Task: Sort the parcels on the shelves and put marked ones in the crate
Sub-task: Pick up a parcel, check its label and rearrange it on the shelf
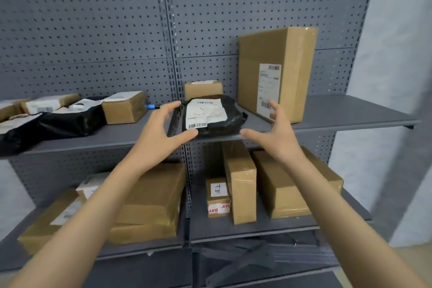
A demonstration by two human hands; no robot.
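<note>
Here, near the centre of the frame, a black plastic mailer bag (214, 116) lies flat on the front part of the upper shelf (339, 112), its white shipping label facing up with a barcode along its lower edge. Both bare arms reach up from the bottom of the frame toward it. The left hand (161, 128) is spread wide at the bag's left side, fingers straight and apart, the thumb tip just at the bag's lower left corner; whether it actually touches is not clear. The right hand (273, 131) is likewise spread at the bag's right side, thumb pointing toward the bag's lower right edge and fingers raised in front of the tall cardboard box (278, 72), holding nothing. That tall box stands upright to the right of the bag with a white label on its front face. Behind the bag sits a small cardboard box (203, 90) against the grey pegboard back panel (93, 30). At the left of the frame, on the same shelf level, lie another black mailer (58, 121), a brown box (125, 107) and several labelled parcels, with a blue object (150, 106) beside the brown box. On the lower shelf (245, 229) rest more brown cartons, one small carton (218, 196) bearing a handwritten white sticker and red-lettered tape.
</note>
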